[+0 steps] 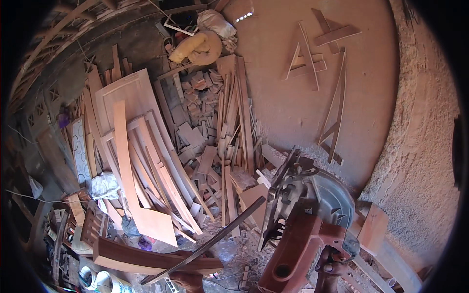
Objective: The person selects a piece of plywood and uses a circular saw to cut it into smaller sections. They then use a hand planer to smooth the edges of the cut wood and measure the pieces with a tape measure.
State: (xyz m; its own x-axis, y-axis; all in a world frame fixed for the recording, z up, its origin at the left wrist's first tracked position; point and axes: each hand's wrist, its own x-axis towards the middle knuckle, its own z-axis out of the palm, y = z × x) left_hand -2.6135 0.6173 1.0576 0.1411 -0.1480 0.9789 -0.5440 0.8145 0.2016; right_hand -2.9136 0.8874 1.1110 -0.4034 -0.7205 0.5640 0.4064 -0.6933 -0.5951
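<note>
The red-and-grey metal circular saw point(299, 239) at lower right looks heavy and rigid, best held by its handle, where the right hand point(329, 273) has its fingers curled. The left hand point(189, 281) appears wrapped around a stiff, reddish-brown wooden beam point(141, 259), lower left.

Handheld power saw point(295, 251): 1, lower right. Left hand point(189, 281): 1, bottom centre. Right hand point(331, 268): 1, lower right. Thick timber point(132, 258): 1, lower left to centre. Dark strip point(227, 230): 1, crossing lower centre. Wall-hung wooden pieces point(339, 35): 3, upper right. Yellow bundle point(211, 49): 1, top centre. White sack point(217, 23): 1, top centre. Silvery-white plastic bag point(104, 185): 1, left. White tubs point(103, 282): 2, lower left. Wood offcuts point(193, 134): dozens, centre, overlapping, exact count unclear. Panelled door point(128, 90): at least 1, left of centre.
</note>
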